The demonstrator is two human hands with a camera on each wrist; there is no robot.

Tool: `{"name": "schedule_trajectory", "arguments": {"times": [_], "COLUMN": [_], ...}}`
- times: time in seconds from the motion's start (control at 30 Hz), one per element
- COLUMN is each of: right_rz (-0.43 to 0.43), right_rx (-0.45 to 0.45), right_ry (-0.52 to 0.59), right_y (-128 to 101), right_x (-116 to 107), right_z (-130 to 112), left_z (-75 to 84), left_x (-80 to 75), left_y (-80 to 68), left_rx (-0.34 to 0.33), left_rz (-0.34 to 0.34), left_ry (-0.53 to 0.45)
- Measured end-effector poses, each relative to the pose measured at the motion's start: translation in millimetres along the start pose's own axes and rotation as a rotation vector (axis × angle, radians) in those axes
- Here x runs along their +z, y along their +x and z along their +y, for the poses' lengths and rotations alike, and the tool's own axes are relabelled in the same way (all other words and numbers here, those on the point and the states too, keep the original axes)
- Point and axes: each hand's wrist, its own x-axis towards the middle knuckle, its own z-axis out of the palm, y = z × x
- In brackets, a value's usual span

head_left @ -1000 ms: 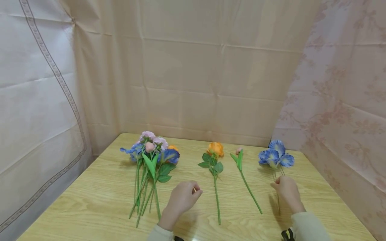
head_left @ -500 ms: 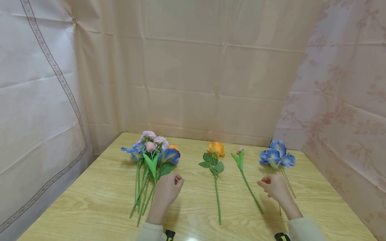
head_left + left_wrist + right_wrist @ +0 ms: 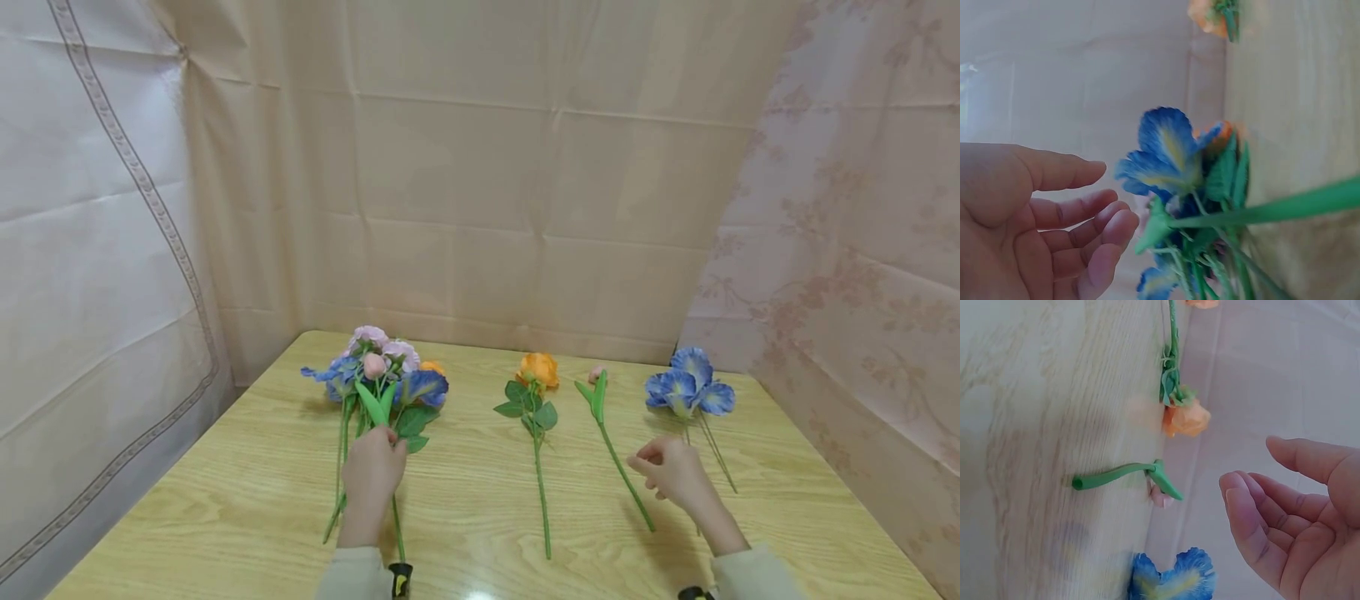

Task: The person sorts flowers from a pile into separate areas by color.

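A bunch of artificial flowers [image 3: 378, 379], pink, blue and orange, lies at the table's left. My left hand [image 3: 372, 468] hovers over its green stems; in the left wrist view the fingers [image 3: 1094, 209] are relaxed and hold nothing, next to a blue bloom [image 3: 1166, 153]. To the right lie three single stems: an orange rose [image 3: 537, 369], a pink bud [image 3: 596, 377] and a blue flower [image 3: 687, 389]. My right hand [image 3: 670, 472] hangs between the bud's stem and the blue flower's stem, its fingers [image 3: 1254, 512] loosely curled and holding nothing.
The wooden table [image 3: 480, 517] is closed in by cloth walls: beige at the back [image 3: 487, 192] and left, pink-patterned at the right [image 3: 862, 275]. Bare wood lies between the flower stems and along the near edge.
My left hand has moved left, from beside the orange rose's stem to over the bunch's stems. My right hand has come off the blue flower's stem and shifted left.
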Motion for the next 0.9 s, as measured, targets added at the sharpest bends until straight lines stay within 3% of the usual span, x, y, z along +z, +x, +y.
{"name": "schedule_trajectory", "arguments": {"times": [0.53,0.73,0.9], "right_rz": [-0.021,-0.021,-0.026], "right_rx": [-0.029,-0.042,-0.033], "right_ry": [0.017,0.015,0.030], "right_y": [0,-1,-2], "right_x": [7,8,9], "right_z": [0,0,0], "left_z": [-20.4,-22.0,-23.0], "left_x": [9.3,10.8,10.9], "left_y": [-0.9,-0.2,0.9], "left_rx": [-0.047,-0.046,-0.051], "left_rz": [-0.159,-0.187,-0.166], "left_ry": [0.051,0.051,0.017]}}
